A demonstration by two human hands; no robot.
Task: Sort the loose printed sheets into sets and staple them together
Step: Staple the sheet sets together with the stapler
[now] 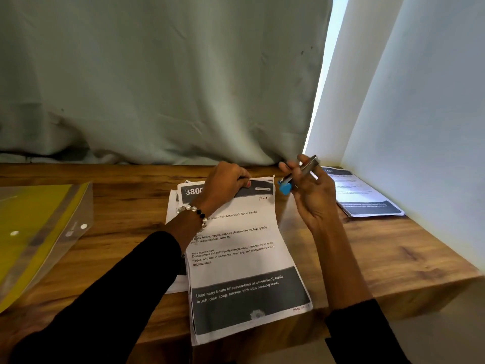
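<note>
Head view, wooden table (388,248) as reference. A stack of printed sheets (244,261) lies at the table's middle, long side running from the near edge toward the curtain (162,80) behind the table; its near end overhangs the table's front edge. Top sheet is headed "3800", marked "P-1" in red at the upper right, and has a dark band of white text near the bottom. Left hand (225,186) rests on the far end of the stack, fingers curled over the top edge and gripping it; beaded bracelet (193,212) on the wrist, black sleeve below. Right hand (313,191) is raised just right of the stack's far corner, fingers pinching a silver stapler (301,172) with a blue end, held clear of the paper. More sheets (173,206) show under the stack's left side. A second printed set (364,194) lies at the table's far right corner by the white wall (420,101). A yellow plastic folder (39,232) lies at the table's left end.
</note>
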